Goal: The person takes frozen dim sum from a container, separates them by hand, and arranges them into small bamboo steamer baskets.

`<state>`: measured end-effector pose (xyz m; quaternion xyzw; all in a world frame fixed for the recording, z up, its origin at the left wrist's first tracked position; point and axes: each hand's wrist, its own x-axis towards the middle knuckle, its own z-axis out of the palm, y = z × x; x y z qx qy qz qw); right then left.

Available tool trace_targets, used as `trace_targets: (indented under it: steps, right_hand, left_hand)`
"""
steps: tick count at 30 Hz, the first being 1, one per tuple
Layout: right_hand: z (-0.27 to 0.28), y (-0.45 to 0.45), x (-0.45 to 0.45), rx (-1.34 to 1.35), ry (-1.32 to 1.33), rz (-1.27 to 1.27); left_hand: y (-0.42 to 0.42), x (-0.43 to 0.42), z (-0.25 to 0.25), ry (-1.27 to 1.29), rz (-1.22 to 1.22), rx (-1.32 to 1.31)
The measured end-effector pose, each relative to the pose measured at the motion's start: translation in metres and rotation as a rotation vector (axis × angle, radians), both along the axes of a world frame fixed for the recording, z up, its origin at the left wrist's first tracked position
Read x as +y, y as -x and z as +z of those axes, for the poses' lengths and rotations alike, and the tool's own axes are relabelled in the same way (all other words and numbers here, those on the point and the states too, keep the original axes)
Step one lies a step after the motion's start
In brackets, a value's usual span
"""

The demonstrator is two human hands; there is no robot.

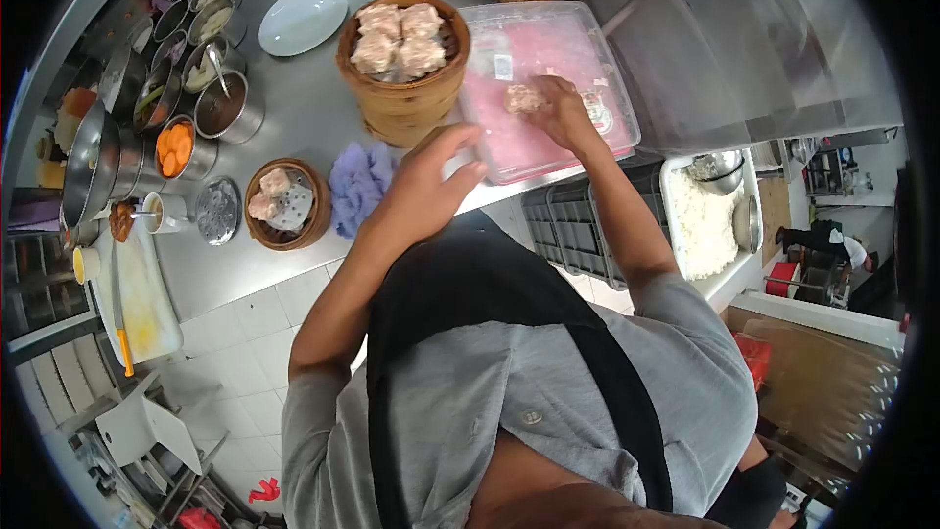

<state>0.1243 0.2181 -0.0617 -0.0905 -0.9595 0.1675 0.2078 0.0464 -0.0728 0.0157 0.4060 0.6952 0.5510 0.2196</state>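
My right hand has its fingertips around a siu mai dumpling, just above a clear plastic box with pink contents and stickers on its top. Near the box's left edge, my left hand holds nothing, thumb and fingers apart. Several siu mai sit in the top of a tall bamboo steamer beyond that hand. Further left, a smaller bamboo steamer basket holds two siu mai on a perforated liner. A crumpled purple cloth lies between this basket and my left hand.
A white oval plate is at the back. Metal pots, one with sliced carrots, line the left side. A knife lies on a cutting board. A tub of white shreds stands right, beside a grey crate.
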Motion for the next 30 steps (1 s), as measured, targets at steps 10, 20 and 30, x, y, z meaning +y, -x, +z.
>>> trace_targets:
  steps: [10,20,30]
  right_hand:
    - [0.063,-0.042,-0.020,-0.302,1.100,0.259]
    - [0.035,0.017,-0.147,-0.294,1.361,0.533]
    - [0.032,0.083,-0.225,-0.630,1.450,0.836]
  left_hand:
    - [-0.007,0.070,-0.020,0.107,-0.167,-0.237]
    - [-0.033,-0.050,-0.028,0.111,0.493,-0.052]
    - [-0.019,-0.142,-0.033,0.009,0.698,-0.201]
